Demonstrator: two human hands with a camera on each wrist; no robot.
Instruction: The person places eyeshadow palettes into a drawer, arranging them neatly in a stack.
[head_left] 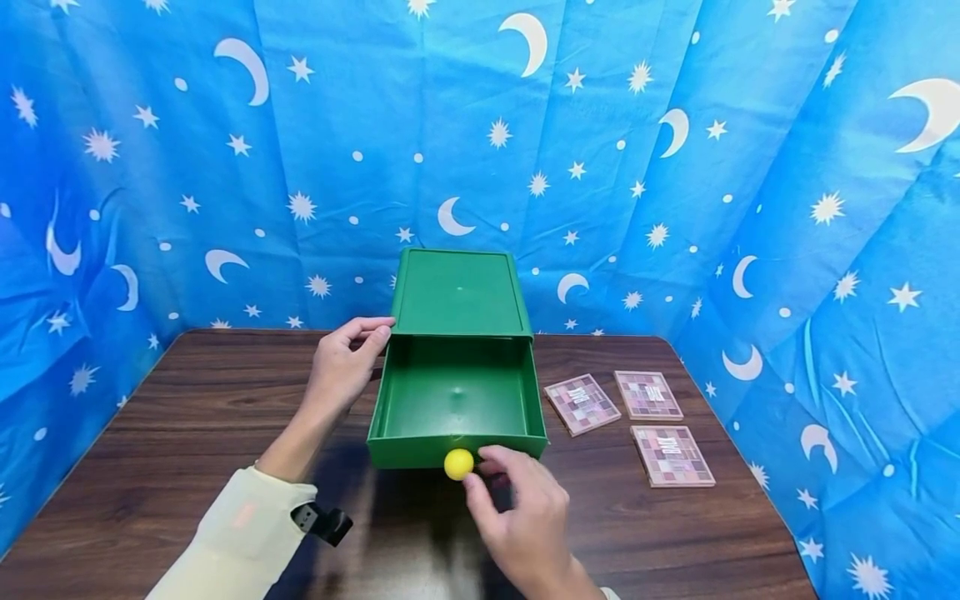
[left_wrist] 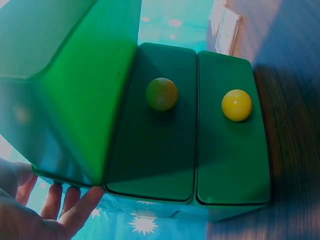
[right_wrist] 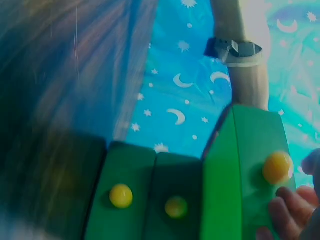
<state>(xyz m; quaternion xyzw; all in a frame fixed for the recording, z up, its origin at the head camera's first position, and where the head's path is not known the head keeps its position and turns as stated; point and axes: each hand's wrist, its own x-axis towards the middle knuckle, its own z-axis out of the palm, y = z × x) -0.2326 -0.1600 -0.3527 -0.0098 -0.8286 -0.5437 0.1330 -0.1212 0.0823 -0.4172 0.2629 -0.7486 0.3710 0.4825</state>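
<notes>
A green drawer cabinet [head_left: 459,292] stands on the table with its top drawer [head_left: 457,451] pulled out, the drawer's inside floor showing. My left hand [head_left: 341,367] has its fingertips against the cabinet's left side, near the front upper corner; in the left wrist view the fingers [left_wrist: 82,202] lie along that edge. On the drawer front sits a yellow ball knob [head_left: 459,464]. My right hand [head_left: 525,512] is beside this knob, thumb and fingers spread loosely at its right. In the right wrist view a small gap shows between the fingers [right_wrist: 285,212] and the knob.
Two lower drawers with yellow knobs [left_wrist: 237,105] are closed beneath the open one. Three flat pink checkered cases [head_left: 672,456] lie on the wooden table [head_left: 187,442] to the right. A blue cloth [head_left: 420,108] with moons and stars hangs behind and at the sides.
</notes>
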